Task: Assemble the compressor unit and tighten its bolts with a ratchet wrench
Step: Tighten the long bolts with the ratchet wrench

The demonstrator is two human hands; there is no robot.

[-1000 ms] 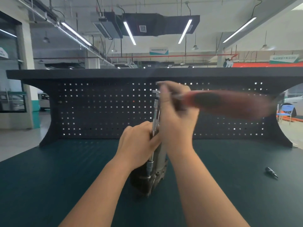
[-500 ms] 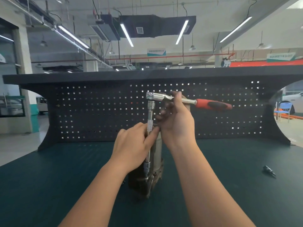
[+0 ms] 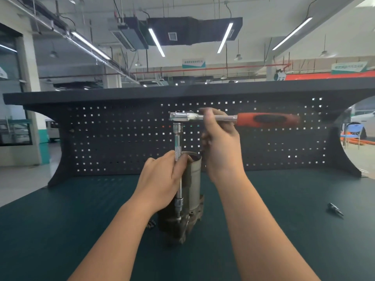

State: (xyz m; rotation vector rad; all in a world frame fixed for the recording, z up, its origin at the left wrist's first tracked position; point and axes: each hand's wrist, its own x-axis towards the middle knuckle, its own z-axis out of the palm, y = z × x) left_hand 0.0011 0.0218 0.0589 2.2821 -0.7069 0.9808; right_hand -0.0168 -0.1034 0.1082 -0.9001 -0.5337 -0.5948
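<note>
We're mid-tightening — left hand [image 3: 162,179] fingers wrapped round extension bar [image 3: 178,169], compressor unit [image 3: 190,201] just behind; right hand [image 3: 220,142] fingers clamped on ratchet wrench [image 3: 223,118] shank. Next, we judge — swing handle, keep bar upright on bolt.

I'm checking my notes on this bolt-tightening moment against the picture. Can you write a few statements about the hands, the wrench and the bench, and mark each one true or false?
1. The right hand holds the ratchet wrench by its metal shank, not by the red grip. True.
2. The left hand lies flat on the bench, away from the tool. False: it grips the upright extension bar beside the compressor unit.
3. The wrench handle points toward the person's right. True.
4. The compressor unit lies on its side. False: it stands upright on the green bench top.
5. A small metal bit lies on the bench to the right. True.
</note>
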